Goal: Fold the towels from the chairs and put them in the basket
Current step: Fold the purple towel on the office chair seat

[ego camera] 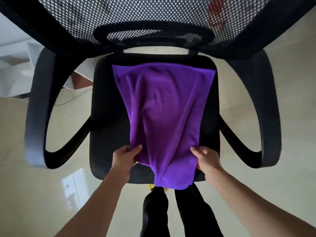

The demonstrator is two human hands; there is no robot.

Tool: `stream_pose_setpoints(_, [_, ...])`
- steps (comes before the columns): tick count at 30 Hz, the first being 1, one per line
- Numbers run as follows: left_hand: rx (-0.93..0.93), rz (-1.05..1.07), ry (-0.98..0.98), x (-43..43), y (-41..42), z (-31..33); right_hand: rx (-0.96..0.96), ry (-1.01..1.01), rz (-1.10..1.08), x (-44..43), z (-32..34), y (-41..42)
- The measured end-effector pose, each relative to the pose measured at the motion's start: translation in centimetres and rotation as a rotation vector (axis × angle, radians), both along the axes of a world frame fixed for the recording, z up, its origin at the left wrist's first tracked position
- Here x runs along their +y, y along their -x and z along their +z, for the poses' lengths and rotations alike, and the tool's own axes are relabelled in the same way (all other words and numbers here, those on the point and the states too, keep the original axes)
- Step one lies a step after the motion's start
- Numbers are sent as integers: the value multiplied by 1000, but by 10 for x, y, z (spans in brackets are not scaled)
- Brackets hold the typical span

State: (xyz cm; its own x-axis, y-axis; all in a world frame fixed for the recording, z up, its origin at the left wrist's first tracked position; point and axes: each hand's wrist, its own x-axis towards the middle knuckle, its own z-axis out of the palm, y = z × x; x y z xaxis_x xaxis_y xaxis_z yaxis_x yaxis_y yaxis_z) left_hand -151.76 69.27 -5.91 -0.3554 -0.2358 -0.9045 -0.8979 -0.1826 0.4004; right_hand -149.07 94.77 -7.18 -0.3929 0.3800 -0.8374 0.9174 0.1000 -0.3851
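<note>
**A:** Where is the towel?

**B:** A purple towel (164, 117) lies over the seat of a black mesh chair (106, 117). Its far edge is near the backrest. Its near end droops past the front of the seat, toward the person's legs.

**A:** And the hands?

**B:** Both hold it. The left hand (125, 156) pinches the near left edge, with the thumb on top and the fingers (136, 147) curled under the cloth. The right hand (207, 157) grips the near right edge in the same way.

**A:** How does it look?

**B:** It is a deep, even purple, matte and plush. It lies wide and fairly flat at the far edge and narrows toward the hands. Long soft ridges run the length of it.

**A:** How will it handle?

**B:** I'd judge it light, soft and limp, with nothing to break. It should sag wherever it isn't held, and the pile ought to give a sure grip. The corners look like the best hold, since they keep the edges straight for a fold. The hands now sit on the side edges above the hanging end, so that end flops loose.

**A:** Is there a basket?

**B:** Not in view.
</note>
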Motion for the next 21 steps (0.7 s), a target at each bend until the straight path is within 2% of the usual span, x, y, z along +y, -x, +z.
stream_pose_setpoints(3, [28,38,136,-31,5,6,103,-110,-201,18,16,20])
stream_pose_setpoints(5, [61,-33,262,-49,14,12,139,-136,-234,29,18,35])
stream_pose_setpoints(7, [61,-270,411,-61,22,16,148,-219,-57,31,18,41])
stream_pose_setpoints(9, [-24,-543,509,-70,30,15,83,-311,147,32,17,41])
stream_pose_setpoints(12, [-64,-688,519,-80,55,13,1,-388,411,31,24,50])
stream_pose_setpoints(14, [25,-600,480,-77,85,11,63,-436,410,26,26,70])
stream_pose_setpoints(17, [135,-385,346,-54,143,15,221,-463,257,22,24,117])
stream_pose_setpoints(21, [244,-356,350,-35,204,-4,281,-413,77,22,8,186])
